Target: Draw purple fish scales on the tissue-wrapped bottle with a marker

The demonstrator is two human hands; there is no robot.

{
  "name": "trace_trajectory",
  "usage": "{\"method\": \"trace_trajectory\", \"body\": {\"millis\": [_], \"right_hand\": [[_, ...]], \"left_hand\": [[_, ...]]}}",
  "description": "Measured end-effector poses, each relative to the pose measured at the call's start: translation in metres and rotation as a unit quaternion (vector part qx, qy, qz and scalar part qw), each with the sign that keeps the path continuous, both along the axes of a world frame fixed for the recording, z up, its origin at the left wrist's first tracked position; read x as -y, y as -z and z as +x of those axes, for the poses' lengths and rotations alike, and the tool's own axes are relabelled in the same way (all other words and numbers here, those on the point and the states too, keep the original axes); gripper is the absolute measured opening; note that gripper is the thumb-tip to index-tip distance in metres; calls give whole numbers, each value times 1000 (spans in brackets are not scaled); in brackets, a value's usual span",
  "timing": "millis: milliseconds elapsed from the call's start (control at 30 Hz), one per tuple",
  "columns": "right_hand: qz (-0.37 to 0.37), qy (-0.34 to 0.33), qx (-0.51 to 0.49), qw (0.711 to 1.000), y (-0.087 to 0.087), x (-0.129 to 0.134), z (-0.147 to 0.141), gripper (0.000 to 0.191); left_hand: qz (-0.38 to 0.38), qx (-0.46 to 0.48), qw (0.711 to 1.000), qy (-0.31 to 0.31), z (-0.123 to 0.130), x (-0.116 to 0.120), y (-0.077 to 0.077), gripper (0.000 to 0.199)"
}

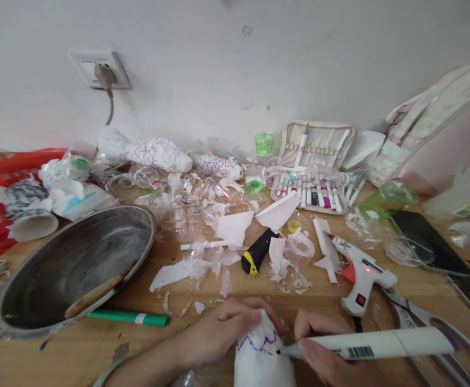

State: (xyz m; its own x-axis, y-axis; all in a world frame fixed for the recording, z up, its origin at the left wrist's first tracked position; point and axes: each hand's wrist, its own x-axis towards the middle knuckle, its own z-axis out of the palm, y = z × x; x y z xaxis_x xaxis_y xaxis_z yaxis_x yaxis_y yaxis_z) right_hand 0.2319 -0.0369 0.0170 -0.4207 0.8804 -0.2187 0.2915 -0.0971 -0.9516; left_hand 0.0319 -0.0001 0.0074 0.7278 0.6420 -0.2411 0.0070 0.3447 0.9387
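Observation:
A white paper-covered form [264, 357] stands at the bottom middle, with purple zigzag lines around its upper part. Wrapped over its top from the left is my left hand [230, 328], thumb pressed on the paper. My right hand [325, 346] grips a white marker [383, 343] with a purple end. The marker's dark tip is at the form's surface, beside the purple lines. Two fish shapes with scale patterns, a larger one [158, 153] and a smaller one [219, 166], lie near the wall.
A metal basin [81, 258] holds a wooden-looking stick. Paper scraps, clear plastic pieces and a black-yellow cutter [259, 252] lie ahead. Toward the right are a glue gun [366, 271] with its red light on, scissors [407, 314] and a marker case [317, 129]. A green tube [132, 317] is by the basin.

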Motion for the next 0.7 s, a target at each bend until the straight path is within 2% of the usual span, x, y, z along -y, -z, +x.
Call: {"method": "trace_trajectory", "body": {"millis": [233,400,533,700], "right_hand": [[-40,-8,-7,999,-1,-1,-1,34],[-21,24,-5,999,-1,-1,0,37],[-64,12,-22,998,0,-1,0,39],[-36,23,-17,999,9,-2,0,42]], "left_hand": [[-10,7,1000,-1,0,0,0,45],[-10,6,1000,-2,0,0,1,44],[-12,14,1000,-1,0,1,1,43],[-6,7,1000,-3,0,1,1,42]]}}
